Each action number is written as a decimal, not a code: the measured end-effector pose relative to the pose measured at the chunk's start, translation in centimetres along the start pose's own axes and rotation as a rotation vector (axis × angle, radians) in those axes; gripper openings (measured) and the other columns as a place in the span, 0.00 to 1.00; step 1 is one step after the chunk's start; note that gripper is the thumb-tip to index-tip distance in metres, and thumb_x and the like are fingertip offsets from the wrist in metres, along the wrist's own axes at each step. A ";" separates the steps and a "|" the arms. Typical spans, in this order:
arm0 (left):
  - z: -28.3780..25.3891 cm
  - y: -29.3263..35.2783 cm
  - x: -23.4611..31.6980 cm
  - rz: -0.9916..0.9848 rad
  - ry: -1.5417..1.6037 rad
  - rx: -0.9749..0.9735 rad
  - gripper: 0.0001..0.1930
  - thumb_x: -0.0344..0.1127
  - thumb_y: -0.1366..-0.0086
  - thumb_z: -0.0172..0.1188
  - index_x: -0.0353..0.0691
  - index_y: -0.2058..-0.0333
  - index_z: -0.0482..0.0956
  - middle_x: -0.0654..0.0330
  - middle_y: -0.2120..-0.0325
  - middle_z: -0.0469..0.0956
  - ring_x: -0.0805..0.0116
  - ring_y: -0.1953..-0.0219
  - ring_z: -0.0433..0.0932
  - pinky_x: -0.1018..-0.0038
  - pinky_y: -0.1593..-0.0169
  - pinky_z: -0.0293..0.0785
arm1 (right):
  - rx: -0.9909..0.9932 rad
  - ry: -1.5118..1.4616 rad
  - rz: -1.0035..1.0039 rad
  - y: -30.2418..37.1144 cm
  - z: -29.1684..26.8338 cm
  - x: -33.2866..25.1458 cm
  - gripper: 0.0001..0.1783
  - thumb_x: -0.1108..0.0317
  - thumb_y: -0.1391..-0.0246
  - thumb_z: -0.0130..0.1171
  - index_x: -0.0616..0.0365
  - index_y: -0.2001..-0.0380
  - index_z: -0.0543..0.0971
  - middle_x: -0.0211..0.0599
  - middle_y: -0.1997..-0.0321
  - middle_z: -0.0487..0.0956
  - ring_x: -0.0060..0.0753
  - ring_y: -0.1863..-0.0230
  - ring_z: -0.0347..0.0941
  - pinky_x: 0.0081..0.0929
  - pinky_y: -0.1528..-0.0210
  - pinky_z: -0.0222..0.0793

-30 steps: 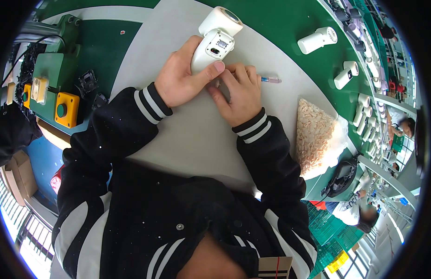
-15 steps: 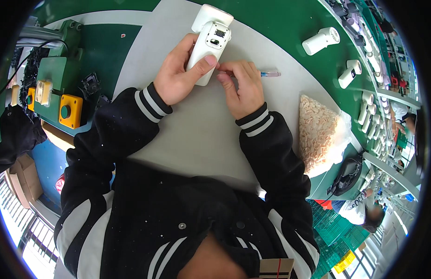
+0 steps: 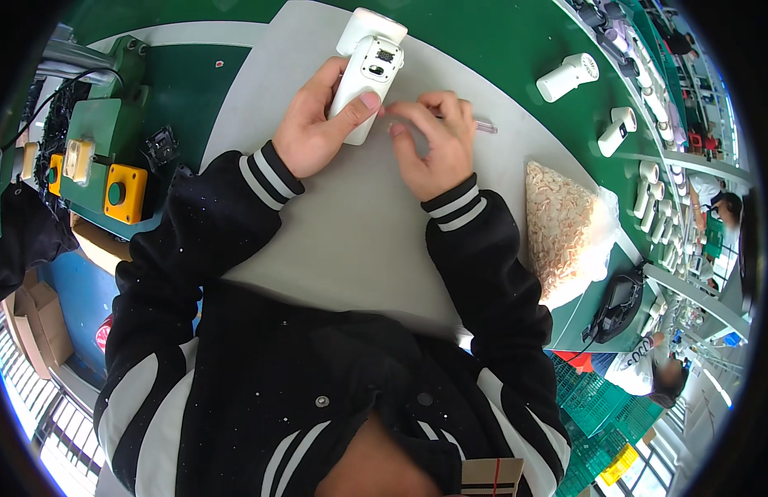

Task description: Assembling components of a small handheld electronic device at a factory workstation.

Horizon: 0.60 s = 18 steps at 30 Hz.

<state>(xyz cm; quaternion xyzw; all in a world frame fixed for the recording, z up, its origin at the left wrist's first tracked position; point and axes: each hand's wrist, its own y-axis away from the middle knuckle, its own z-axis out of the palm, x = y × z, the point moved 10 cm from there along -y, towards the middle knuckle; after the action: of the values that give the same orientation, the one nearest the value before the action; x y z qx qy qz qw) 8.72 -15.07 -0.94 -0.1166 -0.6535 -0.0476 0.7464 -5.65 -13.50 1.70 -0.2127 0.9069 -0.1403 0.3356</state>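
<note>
My left hand [image 3: 313, 124] is closed round the handle of a white T-shaped handheld device [image 3: 361, 87], thumb across its front. The device's wider head points away from me. Below that head, an opening shows a dark part and a small dark slot. Just right of the handle is my right hand [image 3: 438, 145], its thumb and index finger apart. The index fingertip comes close to the handle's edge; whether it touches, I cannot tell. Behind the right hand's fingers, a clear pen-like stick [image 3: 486, 126] shows only its end, apparently lying on the grey mat [image 3: 351, 224].
Right of my right forearm lies a clear bag [image 3: 566, 236] of small beige pieces. Farther right are white devices [image 3: 568, 78] and a black cable bundle [image 3: 616, 308]. At left stands a green machine [image 3: 94, 128] with a yellow button box [image 3: 125, 195]. People are at the far right.
My right thumb and index finger have spread apart, and the hand's fingers now cover more of the pen-like stick. The white device has shifted slightly left and away in the picture.
</note>
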 end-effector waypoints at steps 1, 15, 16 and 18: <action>0.0 0.0 -0.1 -0.010 0.012 0.001 0.20 0.35 0.32 0.58 0.35 0.45 0.67 0.57 0.61 0.76 0.70 0.61 0.75 0.75 0.54 0.71 | 0.027 0.038 -0.002 -0.1 -0.5 0.3 0.16 0.77 0.56 0.58 0.49 0.61 0.80 0.32 0.58 0.71 0.35 0.58 0.64 0.29 0.49 0.59; -0.1 0.2 0.1 -0.038 0.002 0.035 0.19 0.34 0.33 0.58 0.37 0.46 0.69 0.57 0.60 0.76 0.70 0.60 0.73 0.74 0.54 0.70 | -0.071 0.110 -0.112 0.0 -0.3 -0.7 0.14 0.72 0.55 0.61 0.47 0.61 0.80 0.31 0.52 0.70 0.38 0.53 0.62 0.34 0.46 0.57; -0.1 0.2 0.0 -0.040 0.005 0.036 0.19 0.34 0.33 0.58 0.37 0.46 0.69 0.57 0.60 0.76 0.70 0.60 0.73 0.74 0.54 0.70 | -0.075 0.111 -0.111 -0.1 -0.1 -0.7 0.14 0.72 0.55 0.61 0.47 0.61 0.80 0.31 0.52 0.70 0.38 0.53 0.62 0.34 0.46 0.57; -0.1 0.2 0.0 -0.027 -0.017 0.035 0.19 0.34 0.33 0.58 0.37 0.45 0.68 0.57 0.60 0.76 0.70 0.60 0.73 0.74 0.54 0.70 | -0.087 0.076 -0.125 0.0 0.4 -0.9 0.12 0.73 0.52 0.61 0.49 0.62 0.80 0.31 0.55 0.72 0.36 0.55 0.64 0.31 0.48 0.58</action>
<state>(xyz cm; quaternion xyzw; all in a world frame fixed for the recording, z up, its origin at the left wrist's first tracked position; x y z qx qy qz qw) 8.85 -14.94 -1.01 -0.0950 -0.6621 -0.0451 0.7420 -4.75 -13.16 1.90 -0.2780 0.9091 -0.1296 0.2818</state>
